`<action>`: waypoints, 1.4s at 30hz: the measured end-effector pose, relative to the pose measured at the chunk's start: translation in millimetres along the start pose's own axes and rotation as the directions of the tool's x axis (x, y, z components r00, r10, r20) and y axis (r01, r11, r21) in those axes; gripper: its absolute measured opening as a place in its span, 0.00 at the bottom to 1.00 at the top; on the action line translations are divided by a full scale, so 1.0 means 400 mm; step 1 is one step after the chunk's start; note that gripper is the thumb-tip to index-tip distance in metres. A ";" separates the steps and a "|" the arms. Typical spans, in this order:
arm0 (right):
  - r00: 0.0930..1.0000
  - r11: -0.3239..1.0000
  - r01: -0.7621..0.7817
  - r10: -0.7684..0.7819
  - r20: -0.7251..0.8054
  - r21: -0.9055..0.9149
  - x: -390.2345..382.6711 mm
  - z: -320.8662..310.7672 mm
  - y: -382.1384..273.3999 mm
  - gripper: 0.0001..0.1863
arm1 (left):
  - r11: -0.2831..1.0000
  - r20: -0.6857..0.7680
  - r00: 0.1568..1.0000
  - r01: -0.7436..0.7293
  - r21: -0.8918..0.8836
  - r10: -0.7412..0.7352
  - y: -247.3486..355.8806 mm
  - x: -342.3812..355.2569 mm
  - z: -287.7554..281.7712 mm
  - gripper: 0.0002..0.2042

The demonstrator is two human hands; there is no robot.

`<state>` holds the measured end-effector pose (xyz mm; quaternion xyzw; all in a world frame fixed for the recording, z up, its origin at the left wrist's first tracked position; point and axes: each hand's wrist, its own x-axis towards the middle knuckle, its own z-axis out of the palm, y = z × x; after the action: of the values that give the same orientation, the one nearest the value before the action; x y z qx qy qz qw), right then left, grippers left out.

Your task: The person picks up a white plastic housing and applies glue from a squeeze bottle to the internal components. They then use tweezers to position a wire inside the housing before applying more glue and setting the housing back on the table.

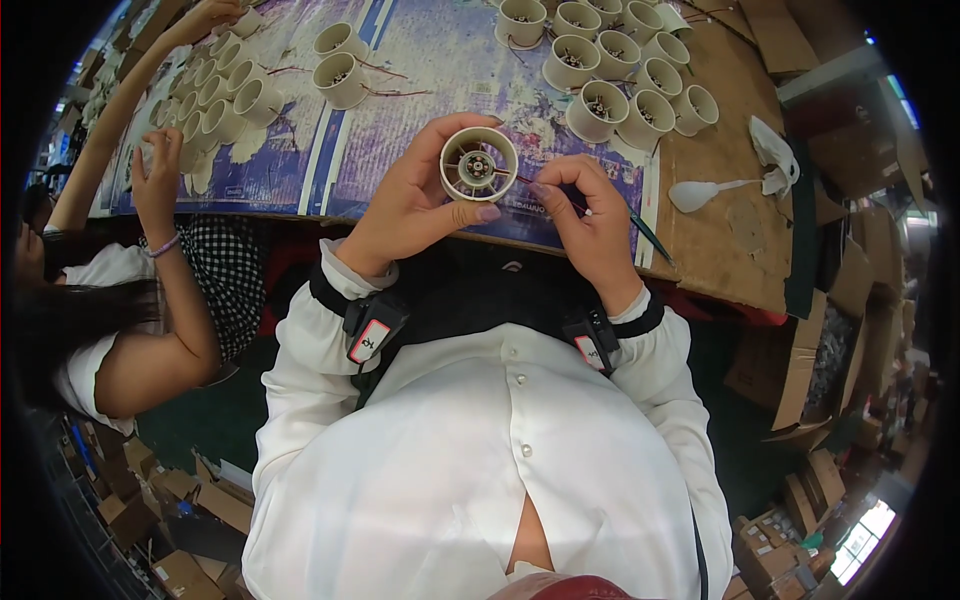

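Note:
My left hand [420,195] is wrapped round a short white round housing [447,180], its open end facing up. Inside sits a small motor hub [479,168] held by thin spokes, like a small duct fan. Thin dark red wires [525,181] leave the housing on its right side and run to my right hand [590,210]. The fingertips there are closed by the wires. A slim dark teal tool [650,236] lies in that same hand, its pointed end sticking out to the lower right; its exact kind I cannot make out.
Several similar white housings [597,112] stand at the back right. Two more [340,80] with wires are at back left, beside a co-worker's group [225,120]. A co-worker's hand [157,180] is on the left. A white squeeze bottle [692,195] lies on the brown cardboard [735,240].

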<state>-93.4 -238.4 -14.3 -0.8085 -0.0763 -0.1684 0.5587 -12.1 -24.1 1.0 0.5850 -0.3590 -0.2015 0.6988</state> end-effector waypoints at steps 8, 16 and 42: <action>0.960 0.931 0.266 -0.279 -0.018 -0.248 0.023 0.005 -0.045 0.09 | 1.000 0.002 1.000 -0.001 0.002 0.001 0.013 -0.004 0.011 0.37; 0.916 0.882 0.382 -0.401 -0.013 -0.276 0.037 0.006 -0.028 0.12 | 0.997 -0.013 1.000 0.011 -0.072 -0.012 0.007 0.001 0.008 0.38; 0.893 0.698 0.450 -0.367 0.261 -0.557 -0.006 0.006 -0.020 0.13 | 0.742 -0.240 0.965 0.086 0.665 0.103 -0.045 -0.004 0.035 0.28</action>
<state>-97.6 -233.0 -8.9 -0.9152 -0.2322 -0.2509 0.2135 -20.9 -36.8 -15.9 0.8165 -0.3147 0.0230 0.4835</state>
